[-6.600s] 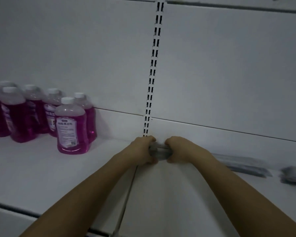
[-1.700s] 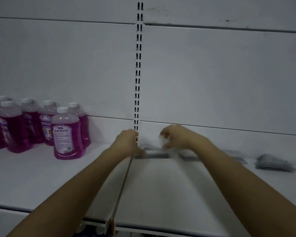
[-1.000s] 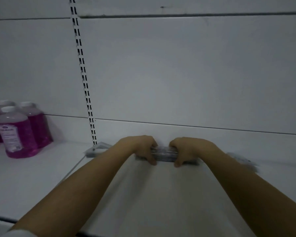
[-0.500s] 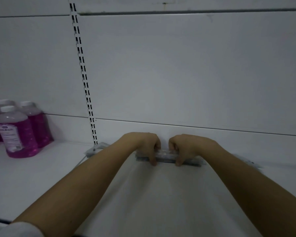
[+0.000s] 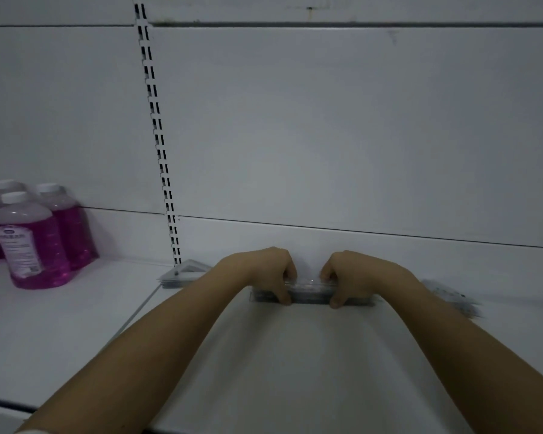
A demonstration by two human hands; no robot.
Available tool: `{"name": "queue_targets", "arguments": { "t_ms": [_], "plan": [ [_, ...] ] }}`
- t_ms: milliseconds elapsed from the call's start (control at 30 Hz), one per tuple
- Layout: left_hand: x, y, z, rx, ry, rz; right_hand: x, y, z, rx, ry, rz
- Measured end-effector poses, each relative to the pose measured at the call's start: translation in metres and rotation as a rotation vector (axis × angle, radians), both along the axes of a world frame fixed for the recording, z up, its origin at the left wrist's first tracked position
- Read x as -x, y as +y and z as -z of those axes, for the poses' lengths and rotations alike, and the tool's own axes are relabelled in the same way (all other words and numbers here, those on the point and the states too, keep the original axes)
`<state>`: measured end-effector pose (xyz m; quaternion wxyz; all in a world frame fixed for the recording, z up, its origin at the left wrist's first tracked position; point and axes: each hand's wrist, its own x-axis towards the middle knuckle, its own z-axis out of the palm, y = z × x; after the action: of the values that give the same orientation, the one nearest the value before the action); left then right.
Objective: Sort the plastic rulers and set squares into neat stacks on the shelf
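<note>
Both hands, left hand (image 5: 268, 274) and right hand (image 5: 347, 275), grip a ruler stack (image 5: 309, 291) against the shelf (image 5: 264, 371)'s back edge, set squares (image 5: 182, 274) already stacked leftward, a blurred pile (image 5: 452, 297) rightward probably unsorted.

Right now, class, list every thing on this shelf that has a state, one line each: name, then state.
left hand: grips the ruler stack's left part.
right hand: grips its right part.
ruler stack: flat on the shelf, held by both hands.
set squares: stacked flat, untouched.
loose pile: blurred, far right.
purple bottles: upright, capped.
</note>
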<state>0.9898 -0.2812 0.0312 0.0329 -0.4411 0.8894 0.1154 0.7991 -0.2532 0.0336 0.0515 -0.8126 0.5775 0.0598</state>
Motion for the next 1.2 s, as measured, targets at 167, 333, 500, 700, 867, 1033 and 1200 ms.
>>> {"name": "queue_targets", "arguments": {
  "t_ms": [167, 333, 500, 700, 867, 1033, 1200],
  "plan": [
    [-0.001, 0.0, -0.003, -0.012, -0.044, -0.023, 0.008, 0.004, -0.004, -0.075, 0.056, 0.071],
    [-0.005, 0.001, -0.003, 0.01, -0.012, -0.027, 0.01, 0.011, -0.004, -0.038, 0.031, 0.07],
    [-0.019, 0.016, 0.009, -0.009, 0.291, -0.185, 0.029, 0.029, -0.002, 0.107, -0.385, 0.207],
    [-0.01, 0.049, 0.033, -0.059, 1.247, -0.553, 0.034, 0.056, 0.019, 0.329, -1.198, 0.53],
    [-0.002, 0.044, 0.039, -0.231, 1.357, -0.762, 0.018, 0.054, 0.032, 0.255, -1.268, 0.61],
    [0.006, 0.046, 0.043, -0.165, 1.301, -0.825, 0.016, 0.054, 0.038, 0.268, -1.307, 0.685],
    [0.007, 0.043, 0.05, -0.222, 1.255, -0.835, 0.014, 0.047, 0.043, 0.151, -1.339, 0.81]
  ]
}}
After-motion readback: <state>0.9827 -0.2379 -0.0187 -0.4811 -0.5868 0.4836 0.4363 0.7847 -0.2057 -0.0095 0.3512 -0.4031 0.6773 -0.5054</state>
